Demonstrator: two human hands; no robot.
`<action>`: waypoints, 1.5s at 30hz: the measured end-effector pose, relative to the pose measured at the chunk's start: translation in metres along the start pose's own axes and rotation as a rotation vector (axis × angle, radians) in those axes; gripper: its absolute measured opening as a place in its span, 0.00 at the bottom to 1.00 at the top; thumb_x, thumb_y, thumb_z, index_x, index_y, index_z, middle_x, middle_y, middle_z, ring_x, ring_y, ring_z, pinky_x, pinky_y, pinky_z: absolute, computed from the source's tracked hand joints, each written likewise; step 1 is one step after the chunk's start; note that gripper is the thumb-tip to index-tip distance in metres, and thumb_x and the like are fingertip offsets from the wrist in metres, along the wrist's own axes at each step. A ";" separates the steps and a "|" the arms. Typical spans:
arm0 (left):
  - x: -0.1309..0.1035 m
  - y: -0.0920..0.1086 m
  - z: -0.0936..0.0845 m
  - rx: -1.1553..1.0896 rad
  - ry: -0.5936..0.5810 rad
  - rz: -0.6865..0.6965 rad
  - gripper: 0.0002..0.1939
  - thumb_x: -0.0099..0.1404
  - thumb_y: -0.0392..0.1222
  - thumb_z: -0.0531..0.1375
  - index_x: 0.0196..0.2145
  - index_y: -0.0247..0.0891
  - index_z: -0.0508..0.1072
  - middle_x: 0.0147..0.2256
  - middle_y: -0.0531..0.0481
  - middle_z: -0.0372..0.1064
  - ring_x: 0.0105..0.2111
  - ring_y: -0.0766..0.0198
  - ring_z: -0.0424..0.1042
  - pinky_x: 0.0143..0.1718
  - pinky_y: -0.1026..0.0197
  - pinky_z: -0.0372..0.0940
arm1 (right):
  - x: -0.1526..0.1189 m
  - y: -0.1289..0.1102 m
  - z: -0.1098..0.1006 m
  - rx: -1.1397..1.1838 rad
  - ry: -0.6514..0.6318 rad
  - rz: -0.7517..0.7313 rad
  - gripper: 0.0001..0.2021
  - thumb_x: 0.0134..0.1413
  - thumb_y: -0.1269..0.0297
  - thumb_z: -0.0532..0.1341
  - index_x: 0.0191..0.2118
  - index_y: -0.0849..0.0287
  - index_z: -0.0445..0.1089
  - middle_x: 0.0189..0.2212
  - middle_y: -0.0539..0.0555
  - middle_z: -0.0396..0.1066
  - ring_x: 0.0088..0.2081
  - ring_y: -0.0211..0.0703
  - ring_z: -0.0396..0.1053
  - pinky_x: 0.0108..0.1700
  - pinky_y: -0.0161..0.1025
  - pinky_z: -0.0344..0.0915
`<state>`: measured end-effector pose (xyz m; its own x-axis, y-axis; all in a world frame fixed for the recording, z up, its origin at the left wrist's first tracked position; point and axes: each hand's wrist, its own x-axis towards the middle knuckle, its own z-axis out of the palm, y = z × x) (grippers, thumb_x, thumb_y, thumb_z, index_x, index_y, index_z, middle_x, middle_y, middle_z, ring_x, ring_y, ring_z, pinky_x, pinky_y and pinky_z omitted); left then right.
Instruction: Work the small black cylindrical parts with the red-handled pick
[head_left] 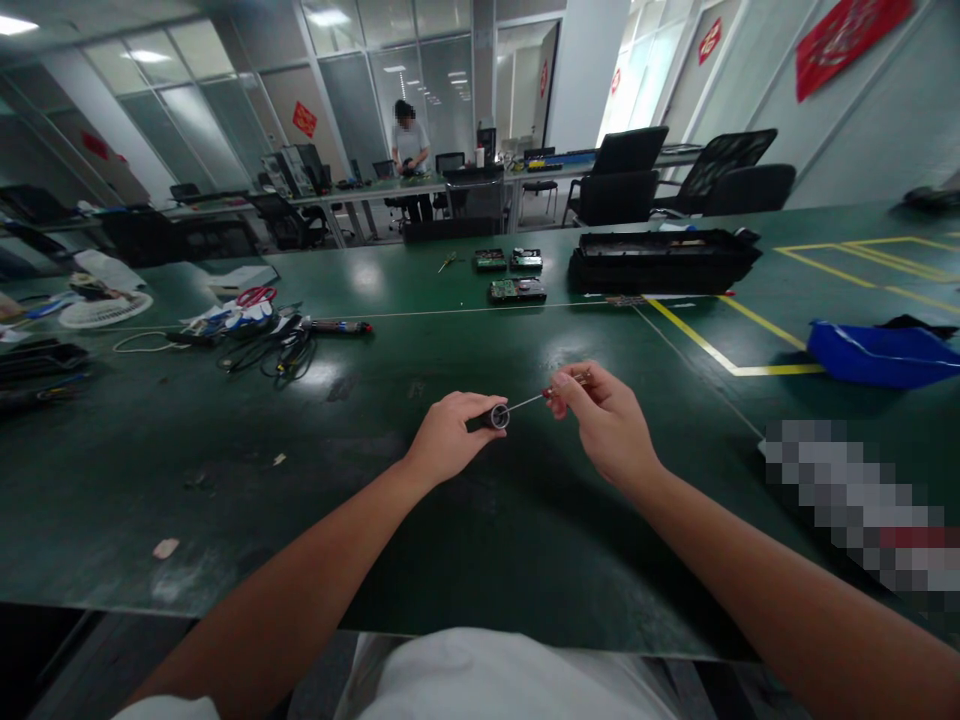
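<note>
My left hand (pixel 452 432) pinches a small dark cylindrical part (pixel 499 417) with a pale ring at its open end, which faces me. In my right hand (pixel 600 415) is a screwdriver (pixel 534 399), its handle between thumb and fingers. The thin metal shaft points left, and its tip is at the ring's rim; whether it goes inside I cannot tell. Both hands are just above the green table (pixel 480 540). What the cylinder looks like behind my left fingers is hidden.
Several green circuit-board units (pixel 517 290) lie ahead, beside a long black housing (pixel 664 262). Cables (pixel 289 345) and red-handled scissors (pixel 256 296) are at left. A blue bin (pixel 881 352) and a blurred-out object (pixel 855 500) are at right. A person (pixel 410 150) stands at a far table.
</note>
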<state>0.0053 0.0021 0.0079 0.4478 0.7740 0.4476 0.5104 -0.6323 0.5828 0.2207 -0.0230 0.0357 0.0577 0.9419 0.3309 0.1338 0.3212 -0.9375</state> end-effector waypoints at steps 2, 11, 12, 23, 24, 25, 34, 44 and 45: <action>0.000 -0.001 0.000 0.003 -0.004 0.010 0.20 0.60 0.36 0.70 0.51 0.44 0.77 0.48 0.49 0.77 0.48 0.56 0.74 0.52 0.50 0.67 | 0.001 0.002 -0.001 -0.041 -0.012 -0.021 0.12 0.63 0.53 0.60 0.36 0.56 0.71 0.27 0.50 0.70 0.29 0.40 0.68 0.35 0.41 0.65; 0.002 -0.003 0.000 -0.043 0.020 0.002 0.21 0.61 0.35 0.69 0.52 0.44 0.76 0.49 0.48 0.77 0.49 0.57 0.74 0.54 0.51 0.66 | 0.013 0.013 0.000 0.410 0.087 0.323 0.12 0.56 0.53 0.64 0.32 0.56 0.68 0.22 0.46 0.63 0.23 0.36 0.61 0.35 0.41 0.69; 0.002 -0.004 0.000 -0.044 0.016 -0.006 0.21 0.60 0.36 0.70 0.52 0.43 0.76 0.49 0.48 0.77 0.49 0.57 0.74 0.54 0.51 0.66 | 0.012 0.012 0.001 0.374 0.100 0.276 0.12 0.57 0.53 0.64 0.33 0.56 0.68 0.23 0.46 0.65 0.24 0.36 0.62 0.36 0.41 0.69; 0.000 -0.003 0.001 -0.042 0.022 -0.030 0.22 0.60 0.39 0.70 0.53 0.44 0.76 0.49 0.48 0.77 0.49 0.56 0.74 0.54 0.50 0.66 | 0.002 0.005 -0.001 -0.041 0.048 -0.004 0.12 0.65 0.53 0.57 0.36 0.56 0.69 0.26 0.49 0.69 0.29 0.40 0.67 0.34 0.40 0.64; 0.000 -0.003 0.001 -0.039 0.025 -0.031 0.23 0.60 0.39 0.70 0.53 0.44 0.76 0.49 0.48 0.77 0.49 0.56 0.74 0.53 0.50 0.67 | 0.002 0.004 -0.001 -0.066 0.041 -0.016 0.11 0.65 0.54 0.57 0.36 0.56 0.69 0.26 0.49 0.69 0.29 0.40 0.67 0.34 0.40 0.64; 0.000 -0.003 0.001 -0.035 0.027 -0.031 0.23 0.60 0.39 0.70 0.53 0.45 0.76 0.49 0.48 0.77 0.49 0.56 0.74 0.54 0.50 0.67 | 0.001 0.002 -0.002 -0.089 0.034 -0.030 0.11 0.65 0.54 0.57 0.36 0.56 0.69 0.26 0.49 0.69 0.29 0.40 0.68 0.34 0.41 0.64; 0.000 -0.005 -0.001 0.033 0.006 -0.047 0.21 0.60 0.38 0.70 0.52 0.45 0.76 0.49 0.49 0.77 0.49 0.56 0.74 0.52 0.50 0.66 | -0.001 -0.010 -0.007 -0.248 -0.108 -0.036 0.07 0.61 0.59 0.59 0.37 0.55 0.71 0.25 0.48 0.69 0.24 0.39 0.62 0.26 0.39 0.56; 0.000 -0.004 0.000 0.040 -0.018 -0.060 0.20 0.61 0.38 0.69 0.51 0.45 0.77 0.48 0.49 0.77 0.47 0.55 0.74 0.51 0.49 0.66 | -0.007 -0.008 0.000 -0.403 -0.045 -0.090 0.11 0.66 0.55 0.55 0.46 0.54 0.69 0.28 0.50 0.71 0.25 0.42 0.65 0.29 0.41 0.58; 0.000 -0.004 0.000 0.039 -0.013 -0.063 0.20 0.61 0.38 0.69 0.51 0.45 0.77 0.48 0.49 0.77 0.47 0.55 0.74 0.51 0.49 0.67 | -0.007 -0.008 -0.001 -0.396 -0.035 -0.105 0.10 0.65 0.57 0.55 0.48 0.54 0.67 0.30 0.51 0.72 0.27 0.43 0.67 0.31 0.41 0.59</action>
<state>0.0030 0.0044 0.0056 0.4231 0.8122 0.4016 0.5659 -0.5831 0.5829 0.2197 -0.0322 0.0408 -0.0093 0.9109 0.4126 0.5077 0.3598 -0.7828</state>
